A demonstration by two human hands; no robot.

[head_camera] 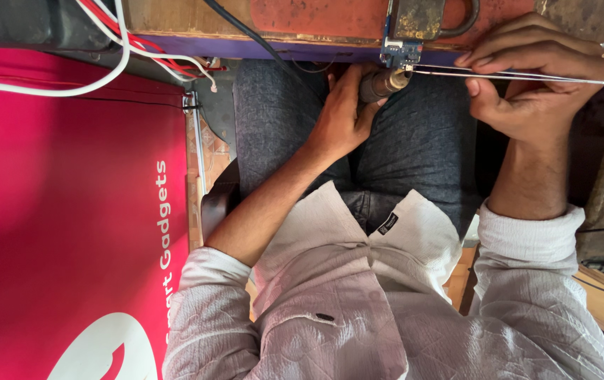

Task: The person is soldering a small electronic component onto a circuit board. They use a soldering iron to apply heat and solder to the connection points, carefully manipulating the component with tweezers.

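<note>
A small blue circuit board point(391, 51) is sitting at the front edge of a worn wooden worktop point(196, 17), directly ahead of the seated person; below it, the left hand point(341, 116) is closing around a short metal-barrelled tool point(384, 84), its tip angling up and to the right toward the board's lower edge; the right hand point(531, 77) is pinching a pair of long thin tweezers point(506, 73) between thumb and fingers, and their long axis is running almost level, from the hand on the right leftward to points that are meeting the tool's tip just under the board; both hands are near the board, the left one lying closer and beneath it, the right one off to the side; a tarnished brass-coloured block point(419, 17) is resting just above the board; white and red wires point(140, 49) are trailing off the worktop at the left; a large pink printed panel point(70, 211) is filling the left side; the person's dark-trousered knees and pale shirt are occupying the foreground.
</note>
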